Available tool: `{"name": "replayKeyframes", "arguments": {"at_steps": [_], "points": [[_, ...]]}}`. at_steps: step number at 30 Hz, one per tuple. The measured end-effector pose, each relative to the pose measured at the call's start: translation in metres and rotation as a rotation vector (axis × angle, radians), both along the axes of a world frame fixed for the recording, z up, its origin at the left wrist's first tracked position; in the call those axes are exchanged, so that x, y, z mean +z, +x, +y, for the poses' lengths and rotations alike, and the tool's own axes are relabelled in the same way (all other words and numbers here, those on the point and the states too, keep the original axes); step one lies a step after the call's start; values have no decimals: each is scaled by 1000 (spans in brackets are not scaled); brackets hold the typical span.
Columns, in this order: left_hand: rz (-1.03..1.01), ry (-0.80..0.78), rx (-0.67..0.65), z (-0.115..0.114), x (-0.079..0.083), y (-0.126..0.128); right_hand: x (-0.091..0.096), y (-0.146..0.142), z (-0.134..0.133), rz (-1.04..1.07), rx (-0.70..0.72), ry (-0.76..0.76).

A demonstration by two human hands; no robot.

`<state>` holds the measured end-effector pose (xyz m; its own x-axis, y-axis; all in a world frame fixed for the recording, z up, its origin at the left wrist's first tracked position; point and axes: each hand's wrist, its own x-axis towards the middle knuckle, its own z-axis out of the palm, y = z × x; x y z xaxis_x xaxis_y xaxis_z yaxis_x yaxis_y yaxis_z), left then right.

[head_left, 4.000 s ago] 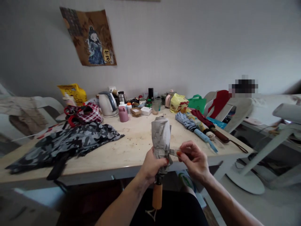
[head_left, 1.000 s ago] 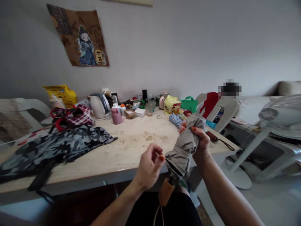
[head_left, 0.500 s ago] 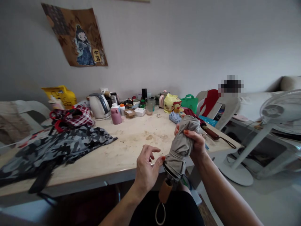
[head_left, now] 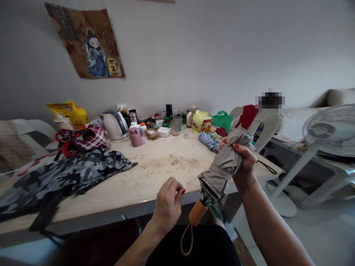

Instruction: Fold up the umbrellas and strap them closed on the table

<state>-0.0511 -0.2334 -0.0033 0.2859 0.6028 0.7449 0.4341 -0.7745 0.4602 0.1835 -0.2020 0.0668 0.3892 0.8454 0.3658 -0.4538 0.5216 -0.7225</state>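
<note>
A grey folding umbrella (head_left: 222, 168) is wrapped up in loose folds with a band round it, tilted over the table's front edge. My right hand (head_left: 245, 157) grips its upper part, the fingers partly hidden behind the cloth. At the lower end are a short wooden handle (head_left: 198, 212) and a hanging cord loop (head_left: 186, 240). My left hand (head_left: 168, 201) is apart from the umbrella, left of the handle, its fingers curled in against the thumb with nothing visible in them.
A camouflage umbrella (head_left: 74, 177) lies spread on the table's left (head_left: 155, 166). Along the back stand a kettle (head_left: 115, 125), a pink pitcher (head_left: 135, 137), cups and small boxes. Folded blue umbrella cloth (head_left: 208, 140) lies at right. A white fan (head_left: 321, 136) stands beyond the table.
My right hand has moved the umbrella a little up and to the right. My left hand has come away from its cloth and curled its fingers.
</note>
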Motion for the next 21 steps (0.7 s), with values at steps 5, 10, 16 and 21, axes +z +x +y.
{"name": "replayKeyframes", "arguments": {"at_steps": [5, 10, 16, 21], "points": [[-125, -20, -108, 0, 19, 8, 2, -14, -5, 8, 139, -52], [-112, -38, -155, -2, 26, 21, -5, -27, -10, 2, 208, -118], [-76, -118, -139, 0, 24, 22, -5, -31, -10, 33, 230, -72], [-32, -115, -178, 3, 27, 19, -6, -30, -6, 4, 247, -116]]}}
